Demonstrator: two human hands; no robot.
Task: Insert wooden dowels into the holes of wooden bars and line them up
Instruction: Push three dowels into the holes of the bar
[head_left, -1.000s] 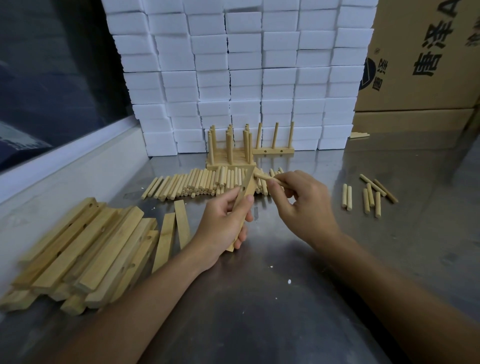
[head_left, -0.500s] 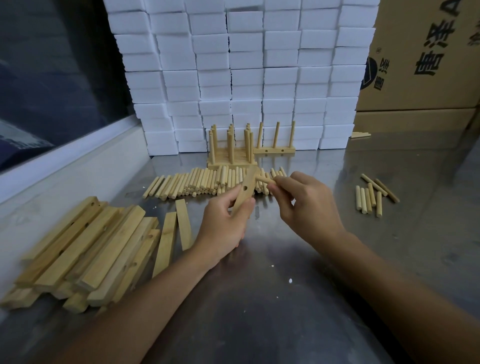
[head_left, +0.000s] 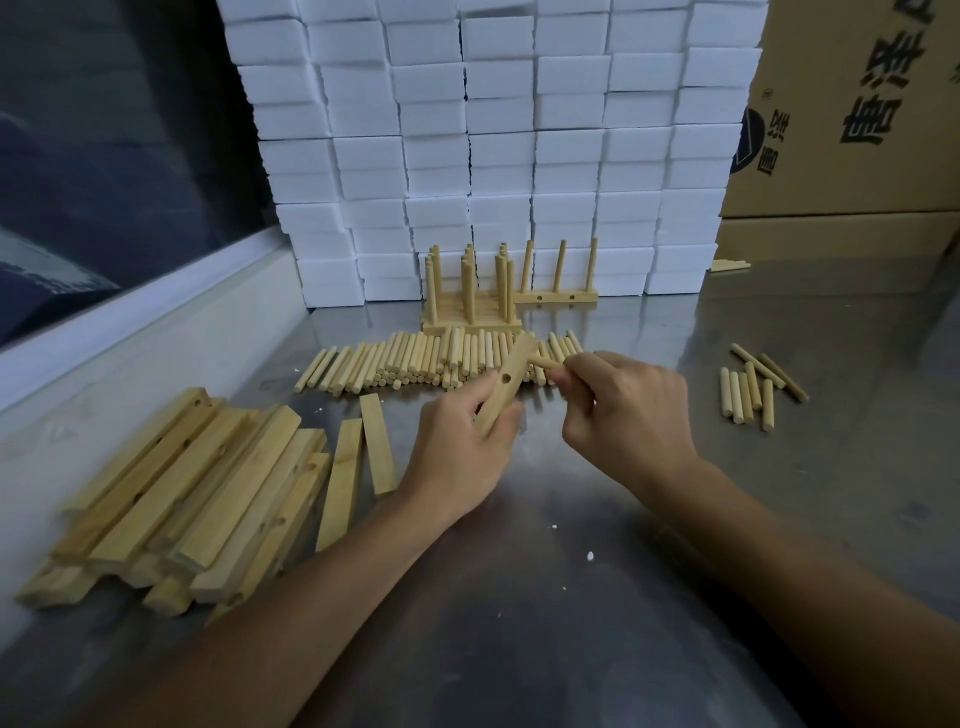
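Wooden dowel (head_left: 543, 362), pinched in the right hand (head_left: 623, 410), has now reached the upper hole of the bar (head_left: 506, 382) gripped by the left hand (head_left: 457, 457); pushing home likely comes next.

Cardboard box (head_left: 852, 104), upper right: large black Chinese characters, cut off and not legible. A round dark logo sits beside them.

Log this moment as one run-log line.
left hand grips wooden bar | right hand pinches dowel at bar's top hole | middle hole empty
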